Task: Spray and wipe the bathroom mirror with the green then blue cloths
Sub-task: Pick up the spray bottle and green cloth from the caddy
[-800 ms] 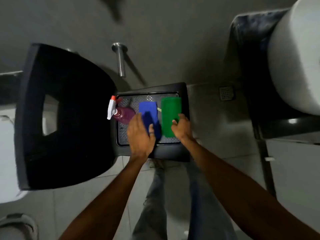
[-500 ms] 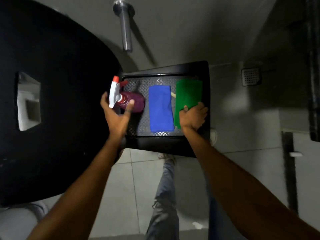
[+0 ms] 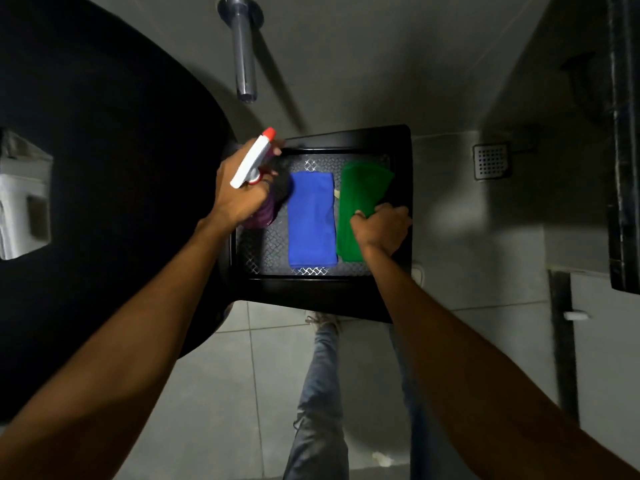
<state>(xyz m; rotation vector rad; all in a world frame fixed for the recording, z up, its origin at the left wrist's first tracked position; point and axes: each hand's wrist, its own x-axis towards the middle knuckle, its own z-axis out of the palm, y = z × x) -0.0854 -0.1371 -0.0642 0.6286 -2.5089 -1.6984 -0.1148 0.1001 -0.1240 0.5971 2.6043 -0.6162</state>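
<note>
A black tray (image 3: 322,292) holds a folded blue cloth (image 3: 311,220) in its middle and a green cloth (image 3: 360,192) on its right. My left hand (image 3: 239,199) is shut on the purple spray bottle (image 3: 254,164) with a white and red trigger head, tilted above the tray's left side. My right hand (image 3: 381,230) grips the near part of the green cloth, which is bunched under the fingers. The mirror is not in view.
A large black basin (image 3: 104,202) fills the left. A chrome pipe (image 3: 244,57) sticks out of the wall above the tray. A floor drain (image 3: 491,161) lies to the right, a dark counter edge (image 3: 623,133) at far right. My legs stand on grey tiles below.
My left hand closed around the spray bottle and raised and tilted it off the tray. My right hand tightened on the green cloth, bunching it.
</note>
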